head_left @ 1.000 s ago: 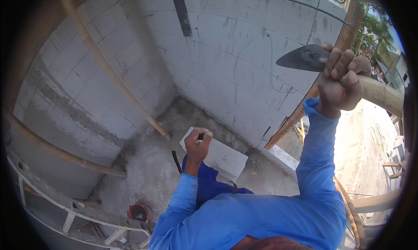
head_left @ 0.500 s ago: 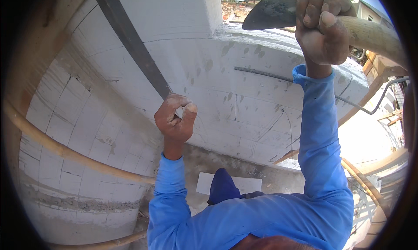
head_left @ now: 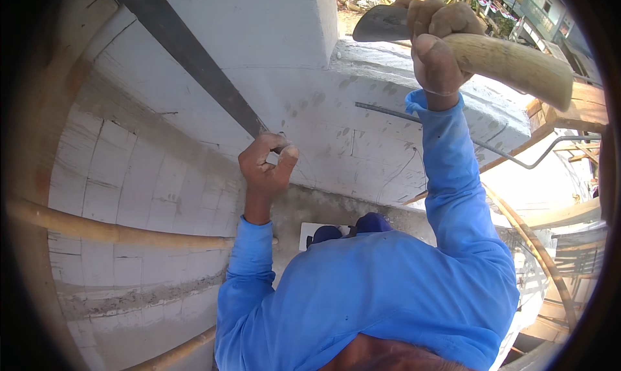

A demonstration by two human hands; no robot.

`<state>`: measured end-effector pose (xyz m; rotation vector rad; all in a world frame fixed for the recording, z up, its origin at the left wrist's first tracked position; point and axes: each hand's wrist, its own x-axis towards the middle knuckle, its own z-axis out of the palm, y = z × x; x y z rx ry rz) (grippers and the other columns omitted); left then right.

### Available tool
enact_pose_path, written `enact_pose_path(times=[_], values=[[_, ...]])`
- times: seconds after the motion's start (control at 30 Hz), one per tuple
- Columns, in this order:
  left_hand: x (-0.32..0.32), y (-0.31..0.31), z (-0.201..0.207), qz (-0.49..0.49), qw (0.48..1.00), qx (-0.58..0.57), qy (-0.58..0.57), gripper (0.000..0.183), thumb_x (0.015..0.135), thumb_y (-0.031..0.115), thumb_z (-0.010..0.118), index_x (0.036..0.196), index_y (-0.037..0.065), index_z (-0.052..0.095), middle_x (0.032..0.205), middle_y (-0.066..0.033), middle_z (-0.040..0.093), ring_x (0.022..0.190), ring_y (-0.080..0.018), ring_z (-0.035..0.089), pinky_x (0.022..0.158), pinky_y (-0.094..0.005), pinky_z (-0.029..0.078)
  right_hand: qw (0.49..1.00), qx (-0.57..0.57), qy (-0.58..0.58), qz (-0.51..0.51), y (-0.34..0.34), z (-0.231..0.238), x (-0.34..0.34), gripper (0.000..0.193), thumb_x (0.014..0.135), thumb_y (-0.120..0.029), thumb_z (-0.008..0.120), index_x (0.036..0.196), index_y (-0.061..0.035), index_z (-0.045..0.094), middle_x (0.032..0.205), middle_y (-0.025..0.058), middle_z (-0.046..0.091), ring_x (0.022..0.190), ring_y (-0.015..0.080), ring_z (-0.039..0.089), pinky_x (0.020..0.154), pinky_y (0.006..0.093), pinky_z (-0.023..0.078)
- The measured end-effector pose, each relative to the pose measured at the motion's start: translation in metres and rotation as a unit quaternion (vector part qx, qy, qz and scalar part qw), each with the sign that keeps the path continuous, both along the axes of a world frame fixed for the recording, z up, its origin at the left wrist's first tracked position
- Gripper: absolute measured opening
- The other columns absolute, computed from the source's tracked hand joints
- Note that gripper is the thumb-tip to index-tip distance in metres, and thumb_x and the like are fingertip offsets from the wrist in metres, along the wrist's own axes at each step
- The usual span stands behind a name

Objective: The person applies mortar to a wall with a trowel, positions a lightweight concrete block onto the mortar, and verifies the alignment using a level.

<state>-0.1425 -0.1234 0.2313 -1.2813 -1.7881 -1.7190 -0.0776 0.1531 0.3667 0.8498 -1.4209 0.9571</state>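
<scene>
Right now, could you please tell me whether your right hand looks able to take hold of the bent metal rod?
Probably not: the right hand has its grip closed on the trowel, so would likely need freeing first, though part of the bent metal rod shows uncovered.

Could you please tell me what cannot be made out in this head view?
In the head view:
Dark strip: upper end cut off by the top edge.
Left hand: whether it grips the strip is unclear; its curled fingers cover the spot.
Dark blade and wooden piece: any join hidden by the right hand.
White slab: partly hidden by the torso.
</scene>
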Motion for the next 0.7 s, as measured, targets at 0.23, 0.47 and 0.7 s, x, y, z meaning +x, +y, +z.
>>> enact_pose_path(times=[0.23,0.47,0.7], values=[[0.025,-0.007,-0.008,0.007,0.995,-0.028,-0.1,0.018,0.079,0.015,0.073,0.08,-0.001,0.063,0.071,-0.0065,0.063,0.066,-0.0113,0.057,0.061,-0.0256,0.046,0.999,-0.018,-0.015,-0.025,-0.029,-0.035,-0.003,0.032,0.079,-0.014,0.069,0.073,-0.0117,0.038,0.062,-0.0012,0.033,0.056,0.0117,0.031,0.067,0.0334,0.043],[0.037,0.019,-0.01,0.006,0.991,-0.023,-0.128,0.019,0.079,0.015,0.072,0.083,-0.001,0.063,0.071,-0.0059,0.063,0.065,-0.0109,0.057,0.061,-0.0249,0.046,0.997,0.041,-0.062,-0.019,-0.011,-0.038,0.003,0.03,0.079,-0.017,0.07,0.077,-0.01,0.042,0.063,0.0011,0.038,0.057,0.0136,0.034,0.072,0.0353,0.046],[0.043,0.035,-0.009,0.001,0.99,0.003,-0.143,0.015,0.078,0.01,0.071,0.083,-0.001,0.063,0.072,-0.0058,0.062,0.064,-0.0101,0.055,0.06,-0.0248,0.045,0.994,0.054,-0.066,-0.064,-0.012,-0.033,0.012,0.029,0.074,-0.02,0.073,0.076,-0.0091,0.046,0.065,0.0039,0.047,0.058,0.0201,0.044,0.067,0.0351,0.048]])
